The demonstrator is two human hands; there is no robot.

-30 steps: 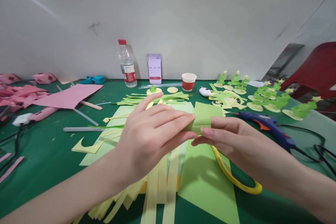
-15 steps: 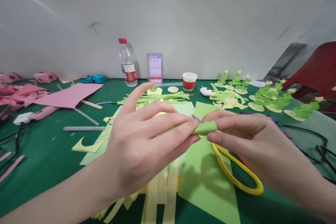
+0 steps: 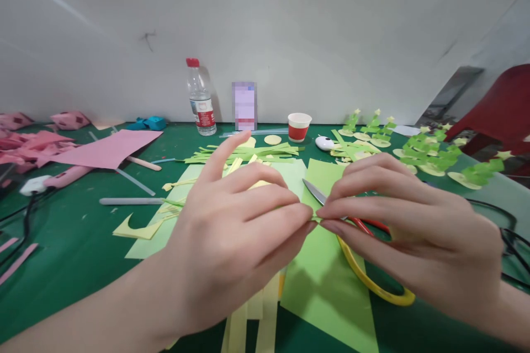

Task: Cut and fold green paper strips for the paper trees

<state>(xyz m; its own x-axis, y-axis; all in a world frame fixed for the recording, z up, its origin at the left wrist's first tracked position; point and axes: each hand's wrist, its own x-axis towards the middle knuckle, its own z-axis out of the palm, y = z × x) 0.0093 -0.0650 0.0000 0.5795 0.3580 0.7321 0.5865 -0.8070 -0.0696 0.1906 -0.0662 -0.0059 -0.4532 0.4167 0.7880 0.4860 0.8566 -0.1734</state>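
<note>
My left hand (image 3: 232,231) is closed in a pinch, its index finger lifted, with the fingertips near the middle of the view. Between them and the fingertips of my right hand (image 3: 422,231) shows a sliver of a green paper strip (image 3: 315,219). Both hands grip this strip, and the fingers hide most of it. Under my right hand lie scissors (image 3: 372,284) with yellow and red handles, their blade pointing to the upper left. They rest across a light green paper sheet (image 3: 327,298). Pale yellow paper strips (image 3: 269,309) lie below my left hand.
Behind the hands are green paper strips (image 3: 248,153), a bottle (image 3: 202,107), a phone (image 3: 245,107) and a paper cup (image 3: 298,128). Several green paper plants (image 3: 434,151) stand at the right. Pink paper (image 3: 111,149) and a glue gun (image 3: 68,177) lie at the left, black cables at the right.
My right hand has turned and shifted its pinch on the green paper strip, which showed broad before and now only as a thin edge. More of the scissors' blade and red handle shows.
</note>
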